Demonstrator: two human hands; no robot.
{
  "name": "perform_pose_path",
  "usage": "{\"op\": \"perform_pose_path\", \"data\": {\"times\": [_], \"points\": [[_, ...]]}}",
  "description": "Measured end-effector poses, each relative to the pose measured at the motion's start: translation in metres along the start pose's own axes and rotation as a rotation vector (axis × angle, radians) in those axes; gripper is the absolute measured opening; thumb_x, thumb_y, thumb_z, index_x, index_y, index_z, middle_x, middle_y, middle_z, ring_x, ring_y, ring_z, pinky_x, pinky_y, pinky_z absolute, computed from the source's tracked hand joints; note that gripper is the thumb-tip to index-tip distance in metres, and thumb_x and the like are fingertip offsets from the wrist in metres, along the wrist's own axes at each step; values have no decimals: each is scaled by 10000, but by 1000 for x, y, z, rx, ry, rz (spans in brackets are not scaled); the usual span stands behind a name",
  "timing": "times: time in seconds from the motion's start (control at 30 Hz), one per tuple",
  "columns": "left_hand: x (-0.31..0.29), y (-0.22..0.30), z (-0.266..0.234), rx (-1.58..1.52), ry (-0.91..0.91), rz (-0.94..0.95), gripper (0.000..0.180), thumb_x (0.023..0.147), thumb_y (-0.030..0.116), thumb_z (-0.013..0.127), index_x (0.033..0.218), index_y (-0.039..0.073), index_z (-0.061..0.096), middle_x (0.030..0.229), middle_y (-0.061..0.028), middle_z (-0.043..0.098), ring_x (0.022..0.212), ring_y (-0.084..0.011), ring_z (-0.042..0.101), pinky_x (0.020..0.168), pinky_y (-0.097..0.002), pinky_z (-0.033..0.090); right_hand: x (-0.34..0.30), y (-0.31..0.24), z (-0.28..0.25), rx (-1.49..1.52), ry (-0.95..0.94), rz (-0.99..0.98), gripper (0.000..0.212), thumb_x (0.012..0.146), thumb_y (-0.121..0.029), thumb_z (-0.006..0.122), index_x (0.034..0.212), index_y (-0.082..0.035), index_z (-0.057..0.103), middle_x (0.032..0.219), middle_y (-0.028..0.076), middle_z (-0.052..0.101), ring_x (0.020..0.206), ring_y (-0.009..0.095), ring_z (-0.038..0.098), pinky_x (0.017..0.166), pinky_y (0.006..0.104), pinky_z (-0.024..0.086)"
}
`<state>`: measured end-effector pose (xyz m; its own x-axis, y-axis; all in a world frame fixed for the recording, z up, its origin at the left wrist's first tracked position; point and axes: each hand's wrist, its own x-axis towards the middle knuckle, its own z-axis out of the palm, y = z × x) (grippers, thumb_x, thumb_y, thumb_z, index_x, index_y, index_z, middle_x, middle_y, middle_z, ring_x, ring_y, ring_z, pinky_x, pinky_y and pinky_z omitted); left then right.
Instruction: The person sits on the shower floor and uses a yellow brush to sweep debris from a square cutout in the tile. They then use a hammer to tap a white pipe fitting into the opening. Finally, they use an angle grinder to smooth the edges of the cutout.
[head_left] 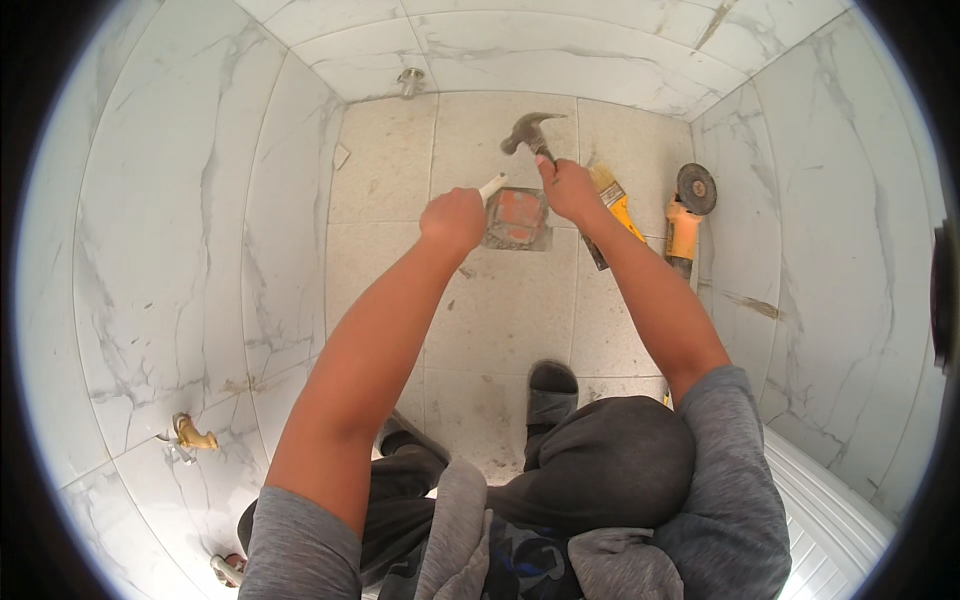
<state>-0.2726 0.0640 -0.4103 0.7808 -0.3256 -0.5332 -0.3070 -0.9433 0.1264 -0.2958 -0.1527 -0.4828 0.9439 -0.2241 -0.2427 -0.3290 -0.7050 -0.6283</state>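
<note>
My right hand (568, 188) grips the handle of a claw hammer (530, 130), whose steel head is raised above the floor. My left hand (453, 218) is closed around a white-handled tool (492, 185) that points toward a square floor opening (517, 218) with an orange-red inside and a grey mortar border. Both hands hover right at that opening, one on each side. The tip of the white tool is hidden behind my hand.
A yellow-handled paintbrush (612, 197) and a yellow angle grinder (686, 218) lie on the beige floor tiles at the right wall. Marble-look tiled walls enclose the space. A brass tap (192, 434) sticks out of the left wall. My bent knees and a shoe (553, 380) fill the foreground.
</note>
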Motion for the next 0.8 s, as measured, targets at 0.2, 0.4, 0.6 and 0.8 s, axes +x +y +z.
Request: {"op": "perform_pose_path", "data": {"times": [0.2,0.4,0.6,0.8], "points": [[9,12,-12,20,-28,-33,206,925,120,659,1105,40,719,1082,-157,753,1020,-335,743,854,-437,605,9,-2,-8,-1,-79,43,681,1064,-536,462,961,100,682,864,298,697,743,401,710,666,473,559],[9,4,9,-18,-1,-32,219,960,181,640,1100,27,708,1091,-188,743,1006,-368,739,852,-468,601,-1,5,-2,-5,-204,97,685,1067,-523,451,947,114,673,829,289,685,682,389,700,611,481,550],[-77,-17,77,-282,67,-122,318,1043,310,558,1144,9,570,1019,-290,709,941,-470,707,810,-570,558,-18,13,-16,166,-108,222,701,1071,-504,441,915,139,673,826,294,694,638,393,705,548,477,546],[-110,-29,75,-425,137,-199,335,1071,318,501,1098,-8,571,941,-292,712,917,-491,698,796,-579,552,-42,35,-38,119,-79,269,687,1054,-525,476,927,123,666,779,265,678,623,372,691,561,471,535]]}}
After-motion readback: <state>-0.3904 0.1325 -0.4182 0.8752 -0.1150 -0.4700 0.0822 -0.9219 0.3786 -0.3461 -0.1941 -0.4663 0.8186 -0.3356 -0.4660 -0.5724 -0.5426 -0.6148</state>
